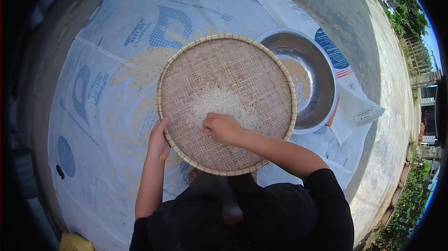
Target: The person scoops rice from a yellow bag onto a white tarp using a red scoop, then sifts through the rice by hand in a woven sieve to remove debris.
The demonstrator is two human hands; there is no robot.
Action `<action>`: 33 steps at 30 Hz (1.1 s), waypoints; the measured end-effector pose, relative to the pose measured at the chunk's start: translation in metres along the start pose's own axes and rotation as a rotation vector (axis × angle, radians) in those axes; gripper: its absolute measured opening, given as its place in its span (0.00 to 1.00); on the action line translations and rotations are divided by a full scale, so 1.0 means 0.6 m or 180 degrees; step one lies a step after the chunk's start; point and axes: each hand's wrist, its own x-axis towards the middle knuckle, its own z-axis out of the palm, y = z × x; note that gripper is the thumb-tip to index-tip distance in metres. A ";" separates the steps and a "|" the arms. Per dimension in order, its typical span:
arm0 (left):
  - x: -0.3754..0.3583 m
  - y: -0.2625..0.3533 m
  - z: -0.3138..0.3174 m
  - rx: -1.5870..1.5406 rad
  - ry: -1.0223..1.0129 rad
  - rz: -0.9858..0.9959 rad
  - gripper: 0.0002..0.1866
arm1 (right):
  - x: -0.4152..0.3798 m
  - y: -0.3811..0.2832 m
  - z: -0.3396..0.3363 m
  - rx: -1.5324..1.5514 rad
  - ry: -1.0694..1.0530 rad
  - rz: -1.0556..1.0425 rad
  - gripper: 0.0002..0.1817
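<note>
A round woven bamboo tray (224, 64) with a bound rim is held level in front of my body. White grains like rice (224, 101) lie in a patch near its middle. My left hand (159, 140) grips the tray's rim at the lower left. My right hand (222, 128) is over the tray at the lower edge of the grains, its fingers curled together; whatever they pinch is hidden. Behind the tray's right side stands a metal basin (322, 97), partly covered by it, with brownish grains or husks (297, 80) inside.
A printed white-and-blue sheet (93, 157) covers the ground, with husks scattered on its left part. Concrete ground (368, 87) surrounds it. A yellow object (75, 242) is at the lower left. Plants (410, 17) and a fence stand at the far right.
</note>
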 end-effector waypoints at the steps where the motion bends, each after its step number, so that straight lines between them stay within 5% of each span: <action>1: -0.001 0.000 0.001 0.0011 0.0003 0.0004 0.21 | 0.001 -0.001 0.000 -0.0077 0.0013 -0.0029 0.04; 14: 0.003 -0.002 -0.003 -0.0028 -0.0046 0.0026 0.21 | -0.019 0.007 -0.019 -0.0147 0.0306 -0.0200 0.04; 18: 0.002 -0.001 -0.002 -0.0041 -0.0030 0.0006 0.21 | -0.041 0.050 -0.099 0.0463 0.1553 0.0527 0.04; 20: -0.002 0.002 0.003 -0.0022 0.0007 -0.0011 0.20 | -0.068 0.108 -0.139 0.0334 0.2710 0.1063 0.03; 24: 0.010 -0.006 -0.012 -0.0106 -0.0072 0.0007 0.21 | -0.151 0.262 -0.215 0.0172 0.4253 0.2571 0.18; 27: 0.006 -0.002 -0.005 -0.0110 -0.0118 0.0001 0.22 | -0.145 0.230 -0.206 -0.0563 0.4162 0.2614 0.26; 30: 0.004 -0.001 -0.002 -0.0067 0.0020 -0.0058 0.23 | -0.107 0.165 -0.180 -0.0836 0.2927 0.1064 0.17; 33: 0.003 -0.003 -0.007 -0.0131 -0.0095 -0.0020 0.21 | -0.045 0.094 -0.133 -0.0053 0.1609 0.0282 0.11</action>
